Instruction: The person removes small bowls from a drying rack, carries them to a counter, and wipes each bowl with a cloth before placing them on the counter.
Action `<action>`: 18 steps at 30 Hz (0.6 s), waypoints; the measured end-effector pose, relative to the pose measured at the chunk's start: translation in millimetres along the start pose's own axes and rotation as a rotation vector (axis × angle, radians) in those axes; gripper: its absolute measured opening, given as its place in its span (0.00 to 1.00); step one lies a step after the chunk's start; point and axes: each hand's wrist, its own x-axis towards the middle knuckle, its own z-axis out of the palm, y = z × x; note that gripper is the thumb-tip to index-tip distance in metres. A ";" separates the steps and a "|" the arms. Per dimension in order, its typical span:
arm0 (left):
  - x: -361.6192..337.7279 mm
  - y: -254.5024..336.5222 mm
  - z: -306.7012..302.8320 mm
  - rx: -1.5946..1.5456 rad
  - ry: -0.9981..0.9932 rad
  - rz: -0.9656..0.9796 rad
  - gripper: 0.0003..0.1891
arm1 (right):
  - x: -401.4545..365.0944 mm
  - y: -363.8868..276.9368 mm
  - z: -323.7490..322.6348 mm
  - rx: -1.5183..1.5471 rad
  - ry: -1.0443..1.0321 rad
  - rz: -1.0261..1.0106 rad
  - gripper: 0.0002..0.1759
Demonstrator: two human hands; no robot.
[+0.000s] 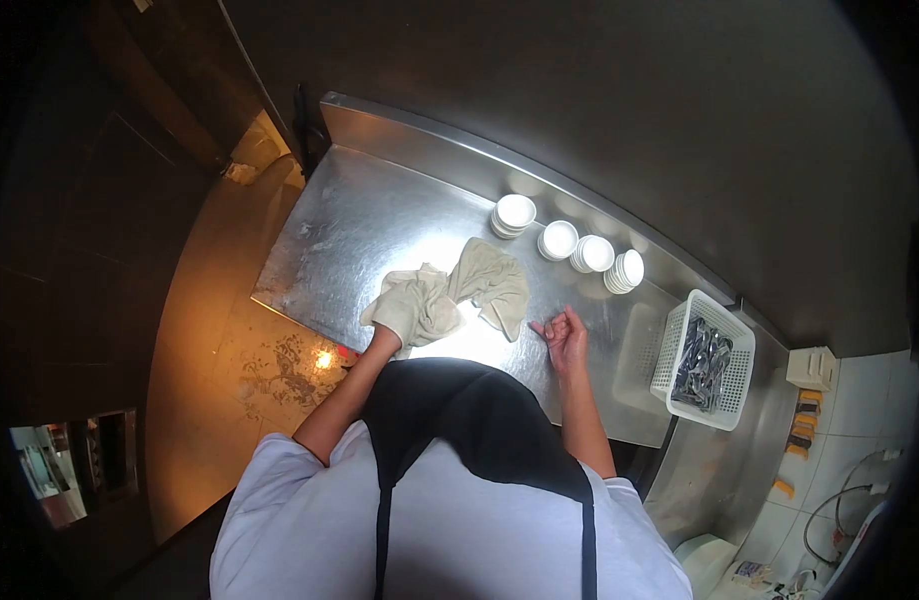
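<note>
The crumpled beige cloth (416, 303) lies on the metal surface (344, 225) in front of me, bunched in two heaps that meet; I cannot tell whether it is one piece or two. My left hand (386, 338) is at the nearer-left heap, its fingers hidden in the folds, so I cannot tell how tightly they close. My right hand (567, 342) is over the surface to the right of the cloth and apart from it, bare, the fingers loosely bent and the thumb standing away.

Beyond the cloth, four stacks of small white bowls (516, 211) stand in a slanting row along the raised back edge (419, 132), the leftmost nearest the cloth. Farther to my right, a white plastic basket (661, 368) holds a heap of metal cutlery (704, 365). Past it are a pale box (809, 368) and some yellow and dark pieces (805, 421) by white tiles (864, 390). Close to me, my black apron (459, 395) covers part of my pale shirt (469, 520). The tan floor (214, 360) to my left has dark marks.
</note>
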 end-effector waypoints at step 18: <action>10.4 39.8 -44.4 0.128 -0.180 -0.051 0.16 | 0.3 0.0 -2.1 -0.003 -0.022 0.005 0.22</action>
